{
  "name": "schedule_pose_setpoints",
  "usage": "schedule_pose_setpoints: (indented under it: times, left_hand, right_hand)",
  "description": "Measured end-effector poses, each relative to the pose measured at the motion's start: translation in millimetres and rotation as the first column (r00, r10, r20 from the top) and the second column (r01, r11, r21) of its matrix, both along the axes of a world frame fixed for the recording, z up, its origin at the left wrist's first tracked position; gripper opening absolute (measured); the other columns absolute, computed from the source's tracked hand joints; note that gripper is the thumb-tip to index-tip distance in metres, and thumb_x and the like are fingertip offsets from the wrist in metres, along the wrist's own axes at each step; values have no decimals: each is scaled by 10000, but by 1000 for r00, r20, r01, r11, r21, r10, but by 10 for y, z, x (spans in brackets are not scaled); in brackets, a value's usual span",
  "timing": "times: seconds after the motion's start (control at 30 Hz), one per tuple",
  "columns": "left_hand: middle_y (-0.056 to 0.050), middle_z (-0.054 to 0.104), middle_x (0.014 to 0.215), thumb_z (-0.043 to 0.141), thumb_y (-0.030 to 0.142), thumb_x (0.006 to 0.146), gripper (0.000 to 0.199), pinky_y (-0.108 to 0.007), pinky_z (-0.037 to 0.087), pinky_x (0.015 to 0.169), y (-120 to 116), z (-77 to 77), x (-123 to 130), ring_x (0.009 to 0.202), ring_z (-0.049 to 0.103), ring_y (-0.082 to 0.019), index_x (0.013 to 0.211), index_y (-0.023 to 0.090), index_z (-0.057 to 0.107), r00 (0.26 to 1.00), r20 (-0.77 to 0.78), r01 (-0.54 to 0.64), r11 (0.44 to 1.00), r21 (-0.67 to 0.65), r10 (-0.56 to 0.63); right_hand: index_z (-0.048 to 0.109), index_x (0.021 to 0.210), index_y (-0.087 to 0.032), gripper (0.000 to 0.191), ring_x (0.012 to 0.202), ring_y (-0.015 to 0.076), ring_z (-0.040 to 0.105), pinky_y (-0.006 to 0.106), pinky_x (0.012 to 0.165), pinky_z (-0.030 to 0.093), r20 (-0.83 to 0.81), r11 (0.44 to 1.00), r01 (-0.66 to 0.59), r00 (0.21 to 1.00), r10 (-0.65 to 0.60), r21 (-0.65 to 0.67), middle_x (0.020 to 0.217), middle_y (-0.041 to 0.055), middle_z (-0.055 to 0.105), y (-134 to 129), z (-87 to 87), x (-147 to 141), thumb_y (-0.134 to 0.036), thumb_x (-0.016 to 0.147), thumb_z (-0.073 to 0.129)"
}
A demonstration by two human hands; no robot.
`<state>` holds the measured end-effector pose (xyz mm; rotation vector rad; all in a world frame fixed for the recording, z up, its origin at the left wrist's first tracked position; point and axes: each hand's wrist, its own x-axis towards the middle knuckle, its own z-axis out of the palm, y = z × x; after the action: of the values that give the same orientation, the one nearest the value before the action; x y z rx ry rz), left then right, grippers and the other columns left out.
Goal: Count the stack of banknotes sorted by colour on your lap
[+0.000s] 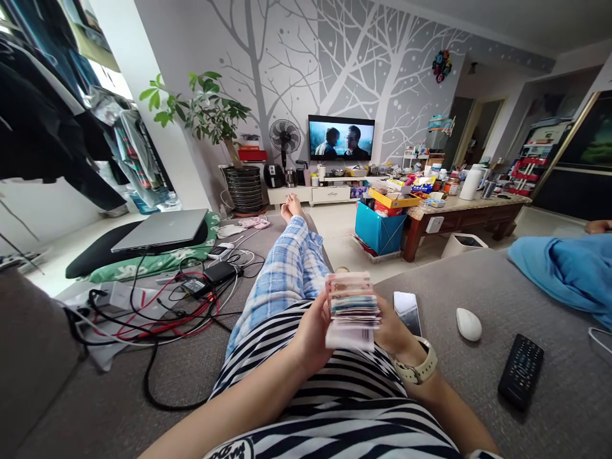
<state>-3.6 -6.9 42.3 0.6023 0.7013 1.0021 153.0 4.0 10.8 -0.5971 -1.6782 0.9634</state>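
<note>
A thick stack of banknotes (352,309), pinkish with bluish edges in the middle, is held up above my lap. My left hand (313,333) grips its left side. On the other side, my right hand (394,328) has its fingers around the right edge, partly hidden behind the notes. The notes stand in stepped layers, with a pale one lowest at the front. A pale watch (421,366) is on my right wrist. Just beyond that hand, a phone (406,309) lies on the sofa.
On the sofa (444,280) to the right lie a white mouse (468,324), a black remote (521,370) and blue cloth (568,271). Tangled cables (167,312) and a laptop (162,229) are to the left. A cluttered table (430,217) stands ahead. Another person's hand (597,226) shows at far right.
</note>
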Motion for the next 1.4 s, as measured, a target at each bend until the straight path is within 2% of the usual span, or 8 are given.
schedule_pose_setpoints:
  times: [0.4,0.57,0.67,0.9,1.07,1.23,1.3,1.4]
  left_hand:
    - [-154,684,1215,590,698,786,720,-311,539,587,-28,-33,-182,980,676,-316,1363,266,591,970,-174,214,937,277,-170]
    - [-124,645,1332,802,403,712,576,-326,536,737,86,84,-404,1148,605,-339,1256,270,671,876,-483,253,858,446,-7]
    - [-147,631,1344,840,362,654,587,-380,512,897,85,120,-423,1233,559,-360,1203,219,692,937,-330,72,862,502,114]
    - [-142,750,1016,761,349,684,616,-460,526,909,-168,166,-405,1078,669,-379,1261,169,643,996,-44,93,950,297,-83]
    - [-93,756,1018,635,189,660,763,-484,506,961,-181,166,-386,1044,691,-330,1412,231,510,995,96,-17,952,304,-13]
    - [-79,740,901,574,128,615,814,-510,538,905,-140,219,-396,951,709,-317,1422,189,483,959,233,-226,930,288,161]
    - [-70,725,865,558,118,628,798,-499,562,852,-130,258,-423,851,716,-288,1418,193,477,936,269,-296,921,252,228]
    - [-83,722,903,544,103,649,780,-481,587,754,-118,303,-459,721,705,-254,1418,204,460,931,266,-310,926,213,251]
  right_hand:
    - [783,887,-202,299,762,219,676,356,739,559,-294,953,63,943,-154,-295,838,35,752,60,51,-155,-418,692,848]
    - [772,889,-200,318,827,249,712,393,782,578,-440,919,-10,880,-179,-395,939,63,782,21,183,-173,-412,669,857]
    - [766,865,-194,349,766,234,720,373,744,588,-532,865,-160,835,-139,-476,894,59,789,-27,240,-274,-379,600,896]
    - [755,929,-162,408,723,222,719,350,739,578,-569,683,-486,813,125,-545,798,60,774,-152,147,-682,-343,592,895]
    - [715,977,-187,412,841,221,716,353,823,553,-514,733,-440,846,144,-518,916,52,758,-156,93,-783,-369,640,866]
    - [648,1079,-188,427,800,207,673,347,753,543,-66,965,49,995,-69,-258,958,69,720,-235,97,-587,-435,765,798]
    - [596,1211,-243,501,912,224,662,376,820,544,52,969,244,968,-246,32,1175,93,666,-307,151,-472,-405,782,798]
    - [649,1189,-268,398,1275,300,515,472,1094,398,230,871,117,940,-252,477,1356,122,563,-386,283,-334,-380,827,770]
